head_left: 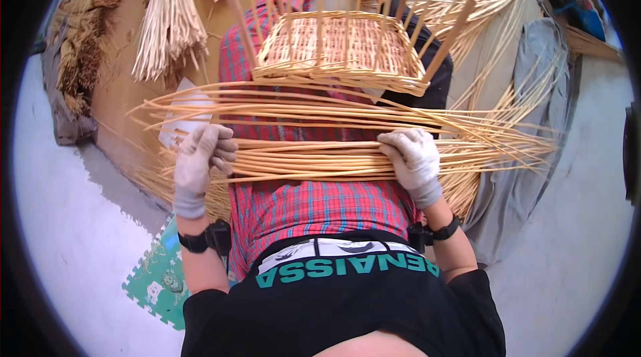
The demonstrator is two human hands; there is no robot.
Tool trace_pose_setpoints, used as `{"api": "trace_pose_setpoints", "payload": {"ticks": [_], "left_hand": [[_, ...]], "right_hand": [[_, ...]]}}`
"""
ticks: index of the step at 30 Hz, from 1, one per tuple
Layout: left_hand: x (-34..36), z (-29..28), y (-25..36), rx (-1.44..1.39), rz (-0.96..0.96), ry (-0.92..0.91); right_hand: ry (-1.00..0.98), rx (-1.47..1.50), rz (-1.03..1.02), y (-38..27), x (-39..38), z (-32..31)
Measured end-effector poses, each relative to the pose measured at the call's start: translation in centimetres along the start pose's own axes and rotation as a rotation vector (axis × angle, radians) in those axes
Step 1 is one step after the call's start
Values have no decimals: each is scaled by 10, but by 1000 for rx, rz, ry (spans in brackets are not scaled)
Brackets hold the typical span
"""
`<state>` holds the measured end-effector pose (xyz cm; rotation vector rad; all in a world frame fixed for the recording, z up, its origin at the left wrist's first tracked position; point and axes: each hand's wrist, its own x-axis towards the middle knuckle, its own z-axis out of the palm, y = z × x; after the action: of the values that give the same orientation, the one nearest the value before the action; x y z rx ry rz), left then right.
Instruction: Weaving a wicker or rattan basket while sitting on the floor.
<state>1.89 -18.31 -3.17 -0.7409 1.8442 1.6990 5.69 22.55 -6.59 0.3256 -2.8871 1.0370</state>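
Although the basket (340, 77) beyond my lap shows a closely woven base and a low edge, its upright stakes (450, 39) stand bare above that, so from my end I judge the sides as still largely undone. Across the plaid cloth (314, 210) on my lap, the loose rods (307, 162) lie in two bands, not worked into the weave; my gloved left hand (202, 151) is half curled by their left part and my right hand (414, 160) bends over the nearer band, though I cannot tell whether either grips any rods.
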Motion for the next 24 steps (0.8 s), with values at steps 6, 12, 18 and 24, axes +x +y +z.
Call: {"api": "trace_pose_setpoints", "payload": {"ticks": [6,12,18,24], "left_hand": [[2,63,22,966,943,-115],[23,105,55,707,936,74],[28,199,50,511,605,-726],[25,209,62,567,636,-675]], "right_hand": [[331,-328,-63,3,-8,-76],[914,-6,176,28,-5,-127],[184,1163,187,7,19,-95],[582,1116,94,21,16,-135]]}}
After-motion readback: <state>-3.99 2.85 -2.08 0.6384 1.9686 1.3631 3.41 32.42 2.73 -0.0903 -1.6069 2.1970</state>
